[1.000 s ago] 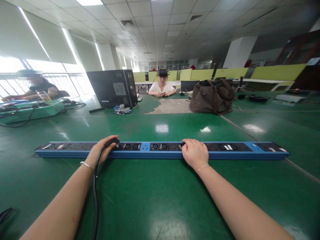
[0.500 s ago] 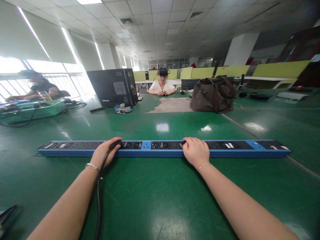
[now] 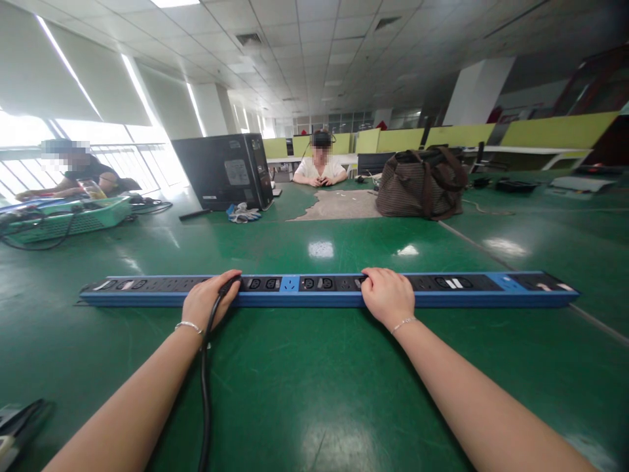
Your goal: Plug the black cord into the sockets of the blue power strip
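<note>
A long blue power strip [image 3: 314, 299] with black and blue sockets lies crosswise on the green table [image 3: 314, 367]. My left hand [image 3: 206, 298] is closed around a black power plug [image 3: 228, 286] at the strip's top, left of its middle. From that plug a thick black cord [image 3: 205, 393] runs down towards the bottom edge. Whether the plug sits fully in a socket is hidden by my fingers. Right of the middle, my right hand [image 3: 390, 296] is closed over the strip, its thumb and fingers gripping the body.
Behind the strip stand a black computer case [image 3: 221, 172], a pair of gloves [image 3: 243, 213] and a brown bag [image 3: 420, 183]. A green basket [image 3: 69, 219] with cables is at left. One person [image 3: 320, 167] sits opposite, another [image 3: 73, 170] at far left.
The view has shifted slightly, so the strip appears a little further right. The cord below my left hand hangs slightly further right. Both hands keep their places on the strip.
</note>
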{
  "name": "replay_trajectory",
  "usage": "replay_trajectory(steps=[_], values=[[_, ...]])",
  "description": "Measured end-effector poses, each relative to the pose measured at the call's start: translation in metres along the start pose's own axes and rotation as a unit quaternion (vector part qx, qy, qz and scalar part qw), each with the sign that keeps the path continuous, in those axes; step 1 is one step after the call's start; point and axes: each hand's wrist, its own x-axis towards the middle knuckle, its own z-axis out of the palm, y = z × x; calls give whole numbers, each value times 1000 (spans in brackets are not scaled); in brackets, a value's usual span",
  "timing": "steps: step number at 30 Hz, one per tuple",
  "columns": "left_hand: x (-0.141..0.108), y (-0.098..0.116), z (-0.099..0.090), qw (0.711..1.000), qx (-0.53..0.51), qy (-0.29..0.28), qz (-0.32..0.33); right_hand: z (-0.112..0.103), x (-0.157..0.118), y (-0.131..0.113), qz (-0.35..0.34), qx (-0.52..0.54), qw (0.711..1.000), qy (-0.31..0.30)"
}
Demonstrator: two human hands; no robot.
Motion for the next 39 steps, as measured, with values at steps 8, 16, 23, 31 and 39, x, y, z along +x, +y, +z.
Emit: replay_trajectory(steps=[8,16,23,31,39], values=[[-1,3,0,1000,-14,11,7,1,0,1,-10,3,1000,7],[-4,3,8,999,-15,44,9,0,0,1,-11,-7,1000,9],[-4,4,5,998,22,57,21,1,0,1,-11,-8,1000,6],[-4,5,6,999,-3,41,9,1,0,2,-13,-10,1000,9],[-2,6,6,992,-95,72,-32,1,0,1,-11,-12,1000,20]])
